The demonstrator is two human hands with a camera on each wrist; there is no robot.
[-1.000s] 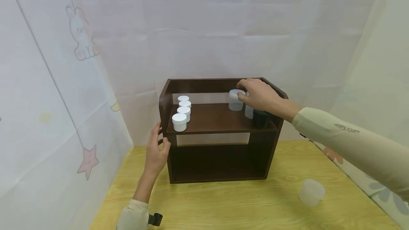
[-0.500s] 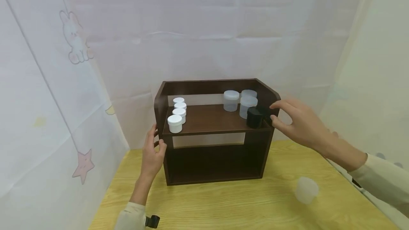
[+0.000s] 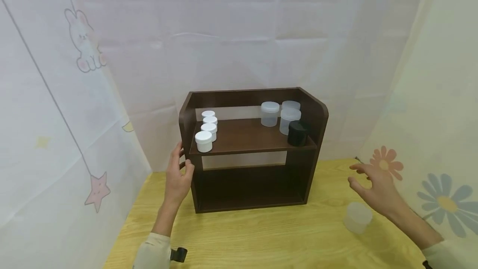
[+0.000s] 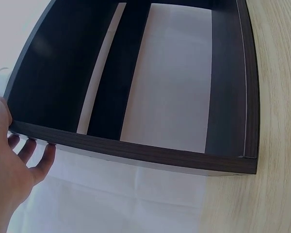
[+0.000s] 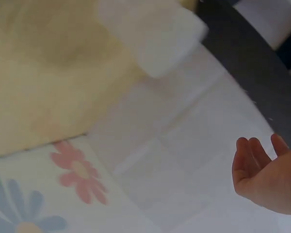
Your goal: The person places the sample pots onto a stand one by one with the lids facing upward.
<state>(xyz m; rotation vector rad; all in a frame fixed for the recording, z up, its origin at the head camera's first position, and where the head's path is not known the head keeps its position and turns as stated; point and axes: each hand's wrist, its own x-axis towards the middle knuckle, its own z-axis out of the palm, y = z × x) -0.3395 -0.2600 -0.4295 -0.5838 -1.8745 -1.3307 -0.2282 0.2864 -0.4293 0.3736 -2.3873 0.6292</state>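
A dark brown two-tier shelf (image 3: 250, 179) stands on the table. My left hand (image 3: 178, 182) holds its left side panel, thumb at the front edge and fingers on the outer face; the left wrist view shows this hand (image 4: 12, 170) at the panel edge. Small white lidded jars (image 3: 204, 142) line the upper tier's left side. Translucent lidded jars (image 3: 269, 114) and a black jar (image 3: 297, 133) occupy its right side. My right hand (image 3: 379, 188) hovers with loosely bent fingers, holding nothing, just above and right of a translucent jar (image 3: 357, 218) on the table.
The yellow wood-grain table (image 3: 239, 235) runs in front of the shelf. A pale sheet (image 3: 231, 53) hangs behind, and patterned sheets with a rabbit, star and flowers (image 3: 446, 204) enclose both sides.
My right hand has left the jars on the upper tier and moved right and down toward the lone jar on the table. The left hand stays at the shelf's side.
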